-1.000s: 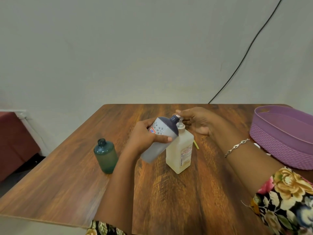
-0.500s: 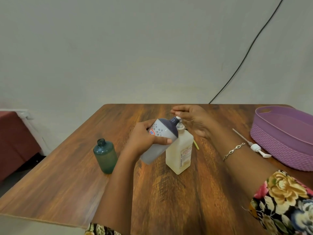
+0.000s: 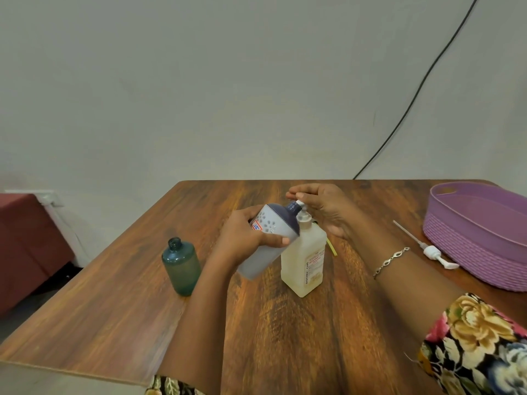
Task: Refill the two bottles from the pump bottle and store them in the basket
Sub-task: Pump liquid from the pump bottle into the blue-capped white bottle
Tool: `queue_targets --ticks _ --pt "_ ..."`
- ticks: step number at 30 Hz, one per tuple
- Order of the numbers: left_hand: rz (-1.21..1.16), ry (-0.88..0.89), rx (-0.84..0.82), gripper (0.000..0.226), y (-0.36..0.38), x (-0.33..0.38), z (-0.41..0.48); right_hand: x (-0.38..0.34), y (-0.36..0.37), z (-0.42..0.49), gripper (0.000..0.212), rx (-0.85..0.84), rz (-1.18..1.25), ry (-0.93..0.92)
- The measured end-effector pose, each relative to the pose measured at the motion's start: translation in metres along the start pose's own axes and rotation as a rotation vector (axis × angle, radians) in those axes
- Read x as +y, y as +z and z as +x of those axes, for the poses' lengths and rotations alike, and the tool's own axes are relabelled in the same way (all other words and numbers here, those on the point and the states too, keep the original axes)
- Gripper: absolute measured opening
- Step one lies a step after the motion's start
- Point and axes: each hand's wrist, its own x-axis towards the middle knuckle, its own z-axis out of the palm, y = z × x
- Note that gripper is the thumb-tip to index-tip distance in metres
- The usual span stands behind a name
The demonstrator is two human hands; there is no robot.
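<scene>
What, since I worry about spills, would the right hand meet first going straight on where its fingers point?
Probably nothing: the right hand points left above the grey bottle, over bare table; depth is unclear.

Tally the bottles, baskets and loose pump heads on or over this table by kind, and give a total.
Bottles: 3 (green bottle, grey bottle, pump bottle)
Baskets: 1 (basket)
Loose pump heads: 1 (loose pump head)
Total: 5
</scene>
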Motion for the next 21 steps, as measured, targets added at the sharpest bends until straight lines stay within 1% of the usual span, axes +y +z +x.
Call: queue_targets --ticks 4,10,14,17,21 --pt "0.03 0.018 -0.009 0.037 -0.001 0.003 0.001 0.001 0.0 -0.001 0.015 0.003 -0.024 -0.019" --pt "-0.013 -0.013 0.003 0.031 0.001 -0.006 0.0 0.006 0.0 0.003 0.012 -0.015 -0.11 0.034" --pt "-0.014 -0.01 -0.006 0.032 0.001 -0.003 -0.002 0.004 0.0 0.0 0.009 -0.015 -0.081 0.06" --pt "0.017 0.022 -0.004 0.035 -0.001 0.003 0.0 -0.005 -0.003 0.002 0.013 0.01 -0.102 0.055" --pt "0.006 -0.005 -0.011 0.034 -0.001 0.001 0.003 -0.004 -0.003 0.004 0.012 0.024 -0.13 0.095"
